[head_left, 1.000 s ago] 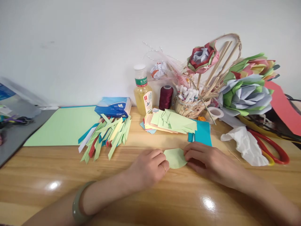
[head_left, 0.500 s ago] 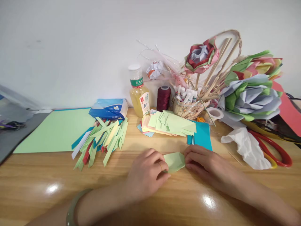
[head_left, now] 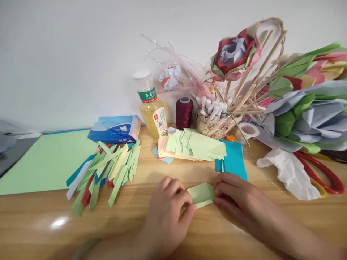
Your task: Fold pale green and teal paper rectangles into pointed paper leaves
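Observation:
A small piece of light green paper (head_left: 201, 194) with folded edges lies low over the table between my hands. My left hand (head_left: 170, 206) pinches its left end, thumb in front and fingers behind. The right end is held in the closed fingers of my right hand (head_left: 238, 196). Both ends of the paper are partly hidden by the fingers. Just behind it sit a stack of coloured paper slips (head_left: 195, 146), light green on top, and some teal paper (head_left: 234, 159).
Folded paper strips (head_left: 108, 169) lie at left, before a blue tissue pack (head_left: 115, 129) and a large green sheet (head_left: 40, 159). A drink bottle (head_left: 151, 108), maroon thread spool (head_left: 184, 112) and basket (head_left: 214, 124) stand behind. Paper flowers (head_left: 311, 108), red-handled scissors (head_left: 322, 169) and crumpled tissue (head_left: 290, 173) are at right.
The view has shifted closer and tilted slightly. Along the paper's near side, a folded edge now shows more plainly. Both hands keep hold of its ends.

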Demonstrator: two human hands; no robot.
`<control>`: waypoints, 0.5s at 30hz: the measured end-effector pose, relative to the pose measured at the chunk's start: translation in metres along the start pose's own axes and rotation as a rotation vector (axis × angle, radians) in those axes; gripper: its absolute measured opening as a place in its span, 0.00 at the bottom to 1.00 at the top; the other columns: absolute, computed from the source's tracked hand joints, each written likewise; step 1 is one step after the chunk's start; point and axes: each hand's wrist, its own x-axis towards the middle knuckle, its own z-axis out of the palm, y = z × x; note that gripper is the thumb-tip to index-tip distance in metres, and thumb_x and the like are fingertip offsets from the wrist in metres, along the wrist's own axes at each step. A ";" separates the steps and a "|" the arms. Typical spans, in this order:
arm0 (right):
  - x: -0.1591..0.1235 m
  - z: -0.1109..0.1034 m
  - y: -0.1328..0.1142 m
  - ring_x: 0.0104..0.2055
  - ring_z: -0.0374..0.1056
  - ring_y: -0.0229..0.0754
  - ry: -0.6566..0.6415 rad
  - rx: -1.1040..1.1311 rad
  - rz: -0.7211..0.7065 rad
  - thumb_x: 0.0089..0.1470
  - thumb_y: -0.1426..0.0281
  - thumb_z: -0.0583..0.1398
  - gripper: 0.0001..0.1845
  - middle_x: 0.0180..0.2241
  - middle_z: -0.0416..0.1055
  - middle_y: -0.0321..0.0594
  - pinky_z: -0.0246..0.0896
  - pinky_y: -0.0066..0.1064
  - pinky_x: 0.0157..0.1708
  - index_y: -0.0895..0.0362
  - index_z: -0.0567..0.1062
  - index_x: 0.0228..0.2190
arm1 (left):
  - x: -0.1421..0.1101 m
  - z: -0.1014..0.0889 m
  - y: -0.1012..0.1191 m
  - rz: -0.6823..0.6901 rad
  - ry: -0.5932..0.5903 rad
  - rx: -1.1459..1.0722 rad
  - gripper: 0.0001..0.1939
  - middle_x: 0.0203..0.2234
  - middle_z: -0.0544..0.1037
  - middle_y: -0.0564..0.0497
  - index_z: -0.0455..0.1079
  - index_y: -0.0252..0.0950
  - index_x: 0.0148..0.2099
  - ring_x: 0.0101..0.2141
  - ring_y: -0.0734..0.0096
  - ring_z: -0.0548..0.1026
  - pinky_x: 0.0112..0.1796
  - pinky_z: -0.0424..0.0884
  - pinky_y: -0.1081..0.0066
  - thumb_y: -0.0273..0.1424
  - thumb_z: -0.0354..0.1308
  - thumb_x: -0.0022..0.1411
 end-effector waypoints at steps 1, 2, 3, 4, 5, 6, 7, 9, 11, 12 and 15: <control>0.000 0.001 0.000 0.35 0.66 0.40 0.010 -0.005 0.004 0.59 0.75 0.50 0.10 0.33 0.65 0.39 0.63 0.33 0.33 0.55 0.65 0.26 | 0.000 0.001 -0.001 -0.001 0.000 0.002 0.06 0.27 0.68 0.51 0.66 0.36 0.27 0.33 0.65 0.65 0.31 0.64 0.65 0.24 0.55 0.56; 0.000 0.001 -0.001 0.35 0.66 0.41 0.019 -0.009 0.009 0.59 0.75 0.51 0.10 0.34 0.65 0.39 0.63 0.33 0.33 0.55 0.65 0.26 | 0.000 0.001 -0.002 0.001 0.001 0.005 0.06 0.27 0.68 0.51 0.65 0.35 0.27 0.33 0.65 0.65 0.31 0.64 0.65 0.24 0.55 0.56; 0.000 0.002 -0.001 0.35 0.66 0.41 0.028 -0.012 0.016 0.59 0.75 0.51 0.10 0.34 0.65 0.39 0.63 0.34 0.32 0.55 0.66 0.26 | 0.000 0.002 -0.002 0.002 0.002 0.008 0.06 0.26 0.68 0.51 0.65 0.35 0.27 0.33 0.65 0.65 0.31 0.64 0.66 0.24 0.55 0.56; 0.000 0.003 -0.002 0.34 0.66 0.41 0.037 -0.015 0.027 0.58 0.75 0.51 0.10 0.34 0.66 0.39 0.63 0.34 0.32 0.55 0.66 0.26 | -0.001 0.002 -0.002 0.003 0.004 0.013 0.06 0.26 0.68 0.51 0.64 0.35 0.27 0.33 0.65 0.65 0.31 0.63 0.66 0.24 0.55 0.56; 0.000 0.004 -0.002 0.34 0.66 0.41 0.049 -0.019 0.037 0.58 0.75 0.52 0.09 0.33 0.66 0.39 0.63 0.34 0.32 0.55 0.66 0.26 | -0.001 0.002 -0.002 0.007 0.009 0.016 0.06 0.26 0.67 0.51 0.64 0.35 0.27 0.32 0.65 0.65 0.31 0.63 0.66 0.24 0.56 0.55; 0.001 0.004 -0.003 0.34 0.66 0.41 0.057 -0.024 0.047 0.57 0.76 0.52 0.09 0.33 0.66 0.39 0.63 0.34 0.31 0.55 0.66 0.25 | -0.001 0.002 -0.001 0.005 0.011 0.022 0.06 0.26 0.67 0.51 0.64 0.35 0.27 0.32 0.65 0.65 0.31 0.63 0.66 0.23 0.56 0.55; 0.001 0.005 -0.003 0.33 0.66 0.41 0.061 -0.030 0.058 0.56 0.76 0.52 0.09 0.32 0.65 0.39 0.63 0.34 0.31 0.55 0.66 0.25 | 0.000 0.003 -0.001 -0.003 0.008 0.031 0.06 0.26 0.67 0.51 0.63 0.35 0.27 0.32 0.65 0.65 0.31 0.63 0.66 0.23 0.56 0.54; 0.002 0.005 -0.004 0.33 0.66 0.41 0.054 -0.039 0.073 0.55 0.77 0.52 0.09 0.31 0.65 0.39 0.63 0.34 0.30 0.56 0.65 0.24 | 0.000 0.002 0.001 -0.033 -0.008 0.051 0.07 0.26 0.67 0.51 0.63 0.35 0.27 0.32 0.65 0.64 0.31 0.62 0.66 0.21 0.56 0.53; 0.003 0.006 -0.005 0.32 0.65 0.41 0.039 -0.046 0.079 0.54 0.77 0.52 0.09 0.31 0.65 0.39 0.63 0.34 0.30 0.56 0.65 0.24 | 0.001 0.002 0.003 -0.058 -0.028 0.062 0.07 0.26 0.67 0.51 0.63 0.34 0.26 0.33 0.65 0.64 0.32 0.62 0.66 0.20 0.56 0.53; 0.003 0.006 -0.005 0.32 0.65 0.41 0.034 -0.049 0.081 0.54 0.77 0.52 0.09 0.31 0.65 0.39 0.63 0.35 0.30 0.56 0.65 0.24 | 0.001 0.002 0.003 -0.060 -0.031 0.065 0.07 0.26 0.67 0.51 0.63 0.34 0.27 0.33 0.65 0.64 0.32 0.62 0.66 0.20 0.55 0.53; 0.003 0.007 -0.004 0.32 0.65 0.42 0.047 -0.058 0.079 0.55 0.76 0.51 0.09 0.31 0.64 0.40 0.63 0.35 0.30 0.56 0.66 0.25 | 0.001 0.002 0.002 -0.044 -0.034 0.070 0.07 0.26 0.67 0.51 0.62 0.34 0.27 0.33 0.65 0.64 0.32 0.61 0.65 0.20 0.55 0.53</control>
